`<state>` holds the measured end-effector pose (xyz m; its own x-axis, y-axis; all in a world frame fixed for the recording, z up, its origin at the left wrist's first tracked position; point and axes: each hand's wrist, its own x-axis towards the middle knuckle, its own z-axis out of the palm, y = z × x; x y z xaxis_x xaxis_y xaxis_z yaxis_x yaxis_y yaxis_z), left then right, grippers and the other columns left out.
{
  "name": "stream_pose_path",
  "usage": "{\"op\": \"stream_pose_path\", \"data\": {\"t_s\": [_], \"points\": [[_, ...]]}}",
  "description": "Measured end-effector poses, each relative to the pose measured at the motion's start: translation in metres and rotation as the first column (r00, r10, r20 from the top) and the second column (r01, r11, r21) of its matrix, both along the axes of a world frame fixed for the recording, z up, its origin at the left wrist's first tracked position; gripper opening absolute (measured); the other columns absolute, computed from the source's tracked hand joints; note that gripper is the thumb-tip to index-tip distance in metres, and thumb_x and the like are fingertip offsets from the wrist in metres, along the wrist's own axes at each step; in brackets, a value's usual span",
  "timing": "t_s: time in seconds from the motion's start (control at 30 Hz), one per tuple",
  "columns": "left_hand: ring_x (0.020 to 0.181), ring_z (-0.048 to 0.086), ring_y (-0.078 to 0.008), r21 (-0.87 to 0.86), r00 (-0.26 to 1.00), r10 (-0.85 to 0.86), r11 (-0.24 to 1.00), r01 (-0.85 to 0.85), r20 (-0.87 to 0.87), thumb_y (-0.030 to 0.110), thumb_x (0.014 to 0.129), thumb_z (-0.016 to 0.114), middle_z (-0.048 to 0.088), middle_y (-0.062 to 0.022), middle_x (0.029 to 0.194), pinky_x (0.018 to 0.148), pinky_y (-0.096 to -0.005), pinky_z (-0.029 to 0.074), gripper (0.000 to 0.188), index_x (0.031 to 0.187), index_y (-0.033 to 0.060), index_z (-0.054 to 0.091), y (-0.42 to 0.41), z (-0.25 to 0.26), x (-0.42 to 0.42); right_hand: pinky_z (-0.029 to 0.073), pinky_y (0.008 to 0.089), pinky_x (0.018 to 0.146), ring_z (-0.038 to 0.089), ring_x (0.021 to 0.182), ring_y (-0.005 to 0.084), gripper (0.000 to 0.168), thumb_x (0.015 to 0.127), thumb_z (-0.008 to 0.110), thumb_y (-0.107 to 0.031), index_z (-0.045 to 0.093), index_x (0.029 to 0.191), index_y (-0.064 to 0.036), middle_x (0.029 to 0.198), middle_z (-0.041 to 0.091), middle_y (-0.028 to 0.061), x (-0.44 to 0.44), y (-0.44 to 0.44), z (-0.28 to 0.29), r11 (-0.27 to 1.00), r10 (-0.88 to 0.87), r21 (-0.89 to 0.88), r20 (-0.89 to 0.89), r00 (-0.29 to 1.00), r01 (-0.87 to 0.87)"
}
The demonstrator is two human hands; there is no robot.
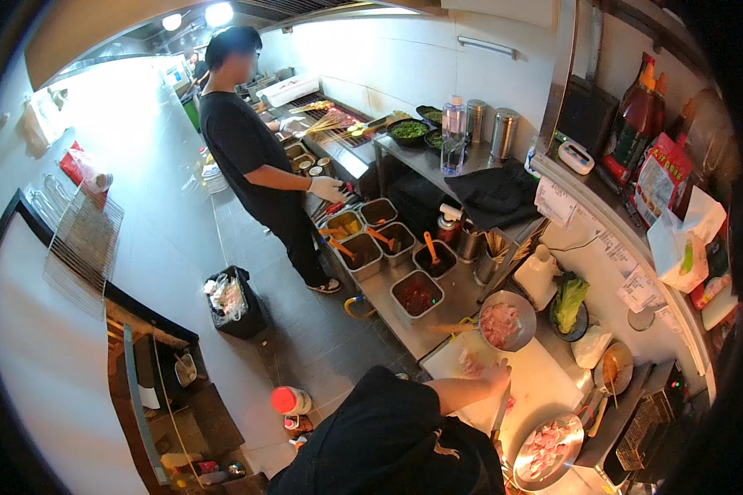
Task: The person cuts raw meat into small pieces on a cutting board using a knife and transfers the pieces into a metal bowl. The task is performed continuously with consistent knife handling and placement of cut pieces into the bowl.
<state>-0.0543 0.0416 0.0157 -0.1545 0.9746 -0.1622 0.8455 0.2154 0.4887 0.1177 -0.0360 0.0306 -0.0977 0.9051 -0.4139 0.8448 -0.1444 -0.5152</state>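
Note:
My left hand is low over the white cutting board, beside a knife blade. Whether its fingers pinch anything is unclear. Pieces of raw meat lie left of the hand, and a small bit sits just right of the blade. My black-clothed body covers my right hand, near the knife's handle end. A metal pan with a wooden handle rests at the board's far edge with raw meat inside. Cut meat fills part of a round metal bowl at the near right.
Sauce containers, several with orange-handled utensils, line the steel counter. A co-worker in gloves stands by skewers on a grill. Leafy greens lie in a dark bowl. A black bin stands on the floor.

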Motion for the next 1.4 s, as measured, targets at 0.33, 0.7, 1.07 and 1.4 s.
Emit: {"op": "stream_pose_path", "data": {"t_s": [0.33, 0.7, 1.07, 1.4], "points": [[0.126, 0.046, -0.0321, 0.034, 0.857, -0.501, 0.865, 0.501, 0.125, 0.022, 0.076, 0.067, 0.055, -0.0113, 0.128, 0.089, -0.0524, 0.050, 0.032, 0.102, 0.0053, 0.069, -0.017, 0.011, 0.038, 0.051, 0.0557, 0.067, 0.065, 0.080, 0.0500, 0.034, 0.097, 0.052, -0.029, 0.055, 0.114, 0.000, 0.085, 0.065, 0.0326, -0.017, 0.017, 0.013, 0.999, 0.026, -0.020, 0.009, 1.000, -0.026], [0.105, 0.055, -0.0307, 0.013, 0.818, -0.554, 0.829, 0.559, 0.154, 0.020, 0.074, 0.068, 0.060, -0.0108, 0.105, 0.080, -0.0470, 0.051, 0.023, 0.092, 0.0052, 0.069, -0.018, 0.012, 0.058, 0.051, 0.0552, 0.067, 0.065, 0.080, 0.0496, 0.033, 0.097, 0.053, -0.030, 0.055, 0.110, 0.000, 0.084, 0.065, 0.0318, -0.022, 0.033, 0.019, 0.998, 0.031, -0.049, 0.013, 0.999, -0.030], [0.089, 0.060, -0.0297, 0.035, 0.840, -0.492, 0.867, 0.498, 0.229, 0.018, 0.073, 0.068, 0.062, -0.0104, 0.088, 0.073, -0.0436, 0.052, 0.018, 0.085, 0.0047, 0.067, -0.018, 0.017, 0.073, 0.051, 0.0547, 0.068, 0.066, 0.079, 0.0492, 0.032, 0.098, 0.054, -0.031, 0.054, 0.106, 0.000, 0.084, 0.066, 0.0310, -0.025, 0.039, 0.023, 0.996, 0.066, -0.061, 0.008, 0.998, -0.065], [0.074, 0.064, -0.0287, 0.026, 0.924, -0.280, 0.959, 0.283, 0.259, 0.016, 0.072, 0.069, 0.064, -0.0101, 0.072, 0.066, -0.0406, 0.053, 0.014, 0.079, 0.0043, 0.066, 0.015, 0.004, 0.050, 0.051, 0.0543, 0.068, 0.066, 0.079, 0.0488, 0.032, 0.098, 0.055, -0.031, 0.054, 0.103, 0.001, 0.083, 0.066, 0.0302, -0.021, 0.041, 0.027, 0.996, 0.057, -0.065, 0.028, 0.998, -0.055]]}}
